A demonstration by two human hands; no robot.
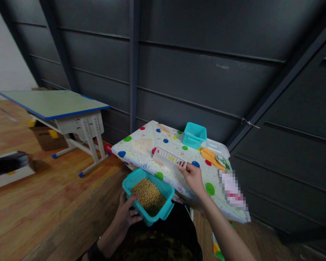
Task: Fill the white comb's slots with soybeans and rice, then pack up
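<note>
My left hand (127, 212) grips the near-left corner of a teal plastic box (163, 188) filled with tan beans (149, 197), holding it just below the table's front edge. My right hand (193, 177) holds one end of a white slotted plastic tray (167, 158) that rests tilted on the table with the polka-dot cloth (141, 136). A small pile of pale grains (141, 145) lies on the cloth to the left of the tray.
A second, empty teal box (194, 135) stands at the table's far edge, next to a clear lid (217, 146) and an orange cloth (210, 156). A dark panelled wall rises behind. A blue-edged desk (54, 105) stands left on the wooden floor.
</note>
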